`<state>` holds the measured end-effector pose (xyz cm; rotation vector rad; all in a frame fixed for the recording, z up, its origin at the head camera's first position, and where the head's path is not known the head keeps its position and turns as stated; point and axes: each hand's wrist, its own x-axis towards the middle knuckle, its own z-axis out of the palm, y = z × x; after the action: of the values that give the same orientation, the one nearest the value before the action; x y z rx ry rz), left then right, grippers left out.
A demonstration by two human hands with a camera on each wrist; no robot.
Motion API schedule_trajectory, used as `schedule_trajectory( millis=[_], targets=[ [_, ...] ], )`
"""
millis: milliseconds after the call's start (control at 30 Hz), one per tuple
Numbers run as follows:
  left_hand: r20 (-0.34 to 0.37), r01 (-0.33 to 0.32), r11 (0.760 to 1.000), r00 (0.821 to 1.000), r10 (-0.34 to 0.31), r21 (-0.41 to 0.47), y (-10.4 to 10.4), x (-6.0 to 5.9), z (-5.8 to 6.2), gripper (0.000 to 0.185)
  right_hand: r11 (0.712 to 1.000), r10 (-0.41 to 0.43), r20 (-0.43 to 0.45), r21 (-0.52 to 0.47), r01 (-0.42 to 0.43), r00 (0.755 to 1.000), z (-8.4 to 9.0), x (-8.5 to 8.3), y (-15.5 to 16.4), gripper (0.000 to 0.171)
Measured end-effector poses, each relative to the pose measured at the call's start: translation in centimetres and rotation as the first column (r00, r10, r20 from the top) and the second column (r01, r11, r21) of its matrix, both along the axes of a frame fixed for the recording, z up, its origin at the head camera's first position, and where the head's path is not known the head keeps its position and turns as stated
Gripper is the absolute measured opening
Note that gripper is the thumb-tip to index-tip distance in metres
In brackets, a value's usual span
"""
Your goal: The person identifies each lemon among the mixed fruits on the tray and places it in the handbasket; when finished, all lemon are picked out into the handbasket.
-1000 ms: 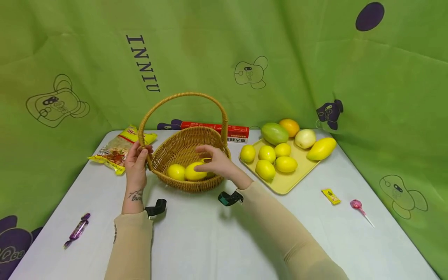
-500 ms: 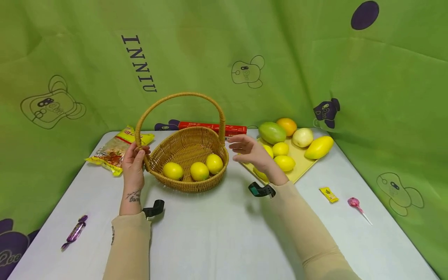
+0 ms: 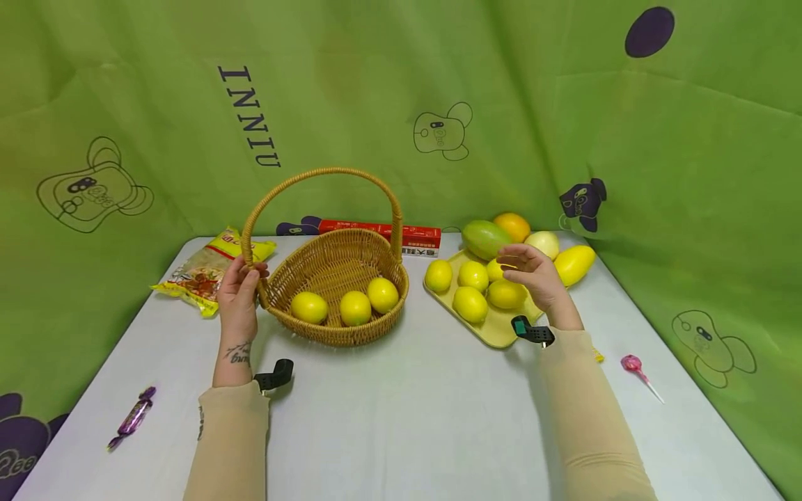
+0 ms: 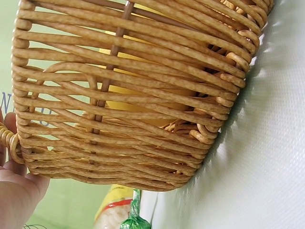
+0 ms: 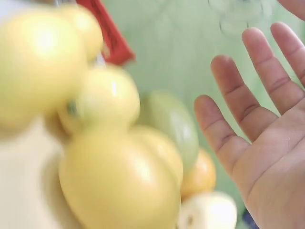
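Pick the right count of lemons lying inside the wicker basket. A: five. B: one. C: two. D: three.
D: the head view shows three lemons side by side in the wicker basket, whose handle the left hand grips.

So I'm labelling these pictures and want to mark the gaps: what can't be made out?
- Head view: the right hand covers part of the lemons on the tray.
- Right wrist view: fruit blurred.
- Left wrist view: basket wall hides its lemons; left hand cut off by the edge.
- Red box: print too small.
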<state>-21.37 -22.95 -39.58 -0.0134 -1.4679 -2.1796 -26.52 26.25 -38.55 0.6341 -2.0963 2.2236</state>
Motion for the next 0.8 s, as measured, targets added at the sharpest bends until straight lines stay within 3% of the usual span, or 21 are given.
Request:
schedule_trajectory(
  millis=[333,467,633,800],
  targets=[
    [-0.024,0.009,1.000,1.000,-0.009,0.010,0.0,-0.1,0.0,0.028,0.993,-0.115,0.120,0.041,0.111,0.986,-1.9,0.1,3.2,0.034],
    [-0.028,0.008,1.000,1.000,-0.008,0.009,0.0,-0.1,-0.1,0.027,0.980,-0.152,0.189,0.154,0.124,0.970,-2.5,-0.1,3.4,0.037],
    [-0.032,0.004,1.000,0.999,-0.003,0.010,0.0,-0.1,0.0,0.026,0.942,-0.187,0.261,0.322,0.097,0.947,-3.1,-0.4,3.1,0.052],
    [-0.030,0.003,1.000,1.000,-0.003,-0.003,0.0,-0.1,-0.1,0.028,0.922,-0.191,0.282,0.380,0.073,0.940,-3.4,-0.5,2.9,0.062]
  ],
)
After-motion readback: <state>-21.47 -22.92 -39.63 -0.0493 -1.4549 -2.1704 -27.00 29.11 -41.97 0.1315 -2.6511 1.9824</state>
